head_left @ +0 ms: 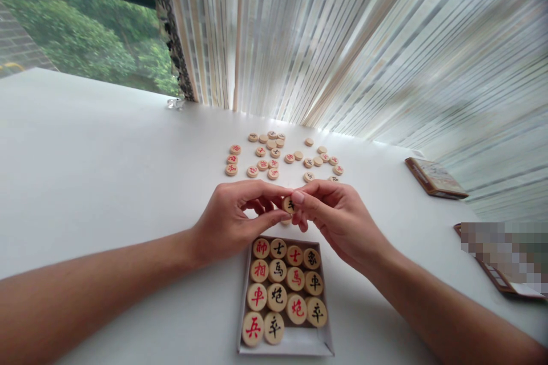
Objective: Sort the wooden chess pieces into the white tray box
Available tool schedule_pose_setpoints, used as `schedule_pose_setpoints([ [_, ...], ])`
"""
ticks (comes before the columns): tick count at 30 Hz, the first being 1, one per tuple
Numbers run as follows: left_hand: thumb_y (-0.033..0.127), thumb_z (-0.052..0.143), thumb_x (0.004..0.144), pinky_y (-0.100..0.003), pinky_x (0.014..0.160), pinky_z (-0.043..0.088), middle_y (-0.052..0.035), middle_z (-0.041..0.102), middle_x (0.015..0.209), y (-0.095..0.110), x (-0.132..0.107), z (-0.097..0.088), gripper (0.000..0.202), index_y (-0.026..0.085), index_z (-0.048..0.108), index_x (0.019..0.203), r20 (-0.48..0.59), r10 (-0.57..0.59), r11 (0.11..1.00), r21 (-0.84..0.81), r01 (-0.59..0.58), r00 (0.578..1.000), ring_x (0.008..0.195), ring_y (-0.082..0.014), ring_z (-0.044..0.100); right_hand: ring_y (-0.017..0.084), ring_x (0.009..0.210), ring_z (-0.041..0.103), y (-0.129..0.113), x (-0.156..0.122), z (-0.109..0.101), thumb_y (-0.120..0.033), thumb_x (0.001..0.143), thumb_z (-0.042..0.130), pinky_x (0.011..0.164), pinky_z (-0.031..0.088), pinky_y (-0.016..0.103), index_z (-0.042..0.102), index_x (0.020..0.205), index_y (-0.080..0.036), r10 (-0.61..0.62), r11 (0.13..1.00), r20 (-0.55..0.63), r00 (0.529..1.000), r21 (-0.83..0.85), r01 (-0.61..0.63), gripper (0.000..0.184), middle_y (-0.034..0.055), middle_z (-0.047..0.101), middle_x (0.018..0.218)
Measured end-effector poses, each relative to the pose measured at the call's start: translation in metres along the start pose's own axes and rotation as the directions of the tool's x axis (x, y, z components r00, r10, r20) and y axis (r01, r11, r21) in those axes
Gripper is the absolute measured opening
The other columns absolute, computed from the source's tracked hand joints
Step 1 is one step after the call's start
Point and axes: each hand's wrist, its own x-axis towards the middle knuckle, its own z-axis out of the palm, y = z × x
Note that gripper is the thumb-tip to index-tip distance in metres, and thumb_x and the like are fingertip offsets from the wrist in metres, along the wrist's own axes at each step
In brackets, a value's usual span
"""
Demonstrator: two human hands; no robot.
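Note:
My left hand point(233, 218) and my right hand point(334, 214) meet above a white table, both pinched on one round wooden chess piece point(289, 205) with a black character. Just below them lies a shallow white box point(285, 347) packed with several rows of the same wooden discs, marked in red or black. Beyond my hands several more loose chess pieces point(274, 155) lie scattered on the white table point(85, 154).
A small brown-edged box point(435, 178) lies at the right of the table. Another flat brown-edged thing point(492, 274) sits at the right edge, partly blurred out. Striped curtains hang behind the table, with a window onto trees at the back left.

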Motion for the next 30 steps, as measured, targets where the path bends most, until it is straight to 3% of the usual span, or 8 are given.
schedule_pose_setpoints([
  [6, 0.012, 0.082, 0.089, -0.020, 0.069, 0.064, -0.0046, 0.083, 0.092, -0.0010, 0.0010, -0.0003, 0.028, 0.016, 0.080, 0.117, -0.044, -0.020, 0.999, -0.031, 0.018, 0.999, 0.080, -0.0146, 0.079, 0.013, 0.061, 0.065, 0.0002, -0.0003, -0.0006, -0.036, 0.086, 0.089, 0.058, 0.053, 0.025, 0.083, 0.088, -0.018, 0.007, 0.997, 0.035, 0.999, 0.073, -0.009, 0.019, 0.0029, 0.076, 0.069],
  [13, 0.013, 0.081, 0.090, -0.019, 0.066, 0.064, -0.0058, 0.083, 0.095, 0.0001, 0.0008, 0.0009, 0.027, 0.016, 0.080, 0.117, -0.037, -0.019, 0.999, -0.036, 0.018, 0.999, 0.077, -0.0134, 0.078, 0.014, 0.062, 0.070, 0.0020, -0.0009, 0.0013, -0.024, 0.066, 0.102, 0.056, 0.057, 0.023, 0.078, 0.090, -0.019, 0.053, 0.993, 0.023, 0.998, 0.108, -0.055, 0.035, 0.0014, 0.077, 0.071],
  [19, 0.014, 0.080, 0.091, -0.024, 0.071, 0.066, -0.0095, 0.081, 0.101, -0.0028, -0.0019, -0.0002, 0.028, 0.014, 0.080, 0.119, -0.015, 0.021, 0.999, 0.050, -0.020, 1.000, 0.084, -0.0170, 0.078, 0.013, 0.058, 0.070, 0.0037, 0.0004, 0.0008, -0.022, 0.060, 0.105, 0.051, 0.057, 0.019, 0.075, 0.083, -0.017, 0.055, 0.992, 0.024, 0.998, 0.114, -0.057, 0.038, 0.0000, 0.076, 0.068],
  [30, 0.014, 0.082, 0.088, -0.024, 0.067, 0.063, -0.0071, 0.077, 0.093, -0.0013, 0.0000, -0.0022, 0.026, 0.014, 0.081, 0.114, 0.027, 0.041, 0.999, 0.027, -0.042, 0.999, 0.076, -0.0146, 0.074, 0.012, 0.055, 0.072, -0.0018, -0.0049, 0.0014, -0.030, 0.080, 0.094, 0.053, 0.062, 0.019, 0.076, 0.077, -0.015, -0.010, 1.000, 0.083, 0.996, 0.003, 0.010, 0.025, 0.0032, 0.078, 0.065],
])
